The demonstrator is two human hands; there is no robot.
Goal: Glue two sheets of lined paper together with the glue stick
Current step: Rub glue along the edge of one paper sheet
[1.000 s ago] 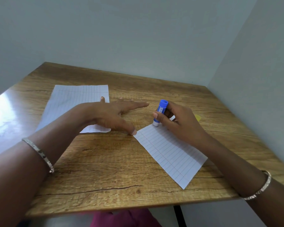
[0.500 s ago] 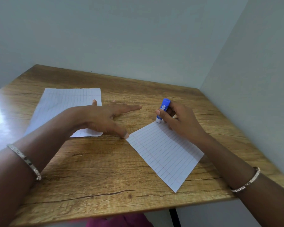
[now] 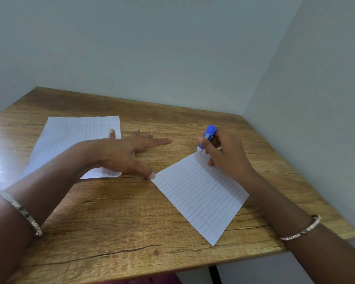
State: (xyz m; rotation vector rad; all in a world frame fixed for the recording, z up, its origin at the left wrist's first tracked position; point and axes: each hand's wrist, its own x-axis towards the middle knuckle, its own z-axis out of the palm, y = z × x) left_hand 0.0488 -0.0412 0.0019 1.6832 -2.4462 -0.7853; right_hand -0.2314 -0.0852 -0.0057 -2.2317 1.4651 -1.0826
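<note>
Right hand (image 3: 225,154) fingers curled around blue glue stick (image 3: 207,138), tip on near sheet (image 3: 201,193) at centre-right, left hand (image 3: 123,154) splayed, thumb pinning its corner, second sheet (image 3: 74,138) upper left, wooden table (image 3: 111,222)

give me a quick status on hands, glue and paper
Right hand grips glue stick at near sheet far corner. Left hand thumb pins its left corner. Nothing blocking.

No legible text showing anywhere. The blue-capped white glue stick (image 3: 206,138) is carrying a small label, too blurred to read. Both white lined paper sheets, the left one (image 3: 74,136) and the right one (image 3: 201,193), are showing only ruled lines, no writing.
</note>
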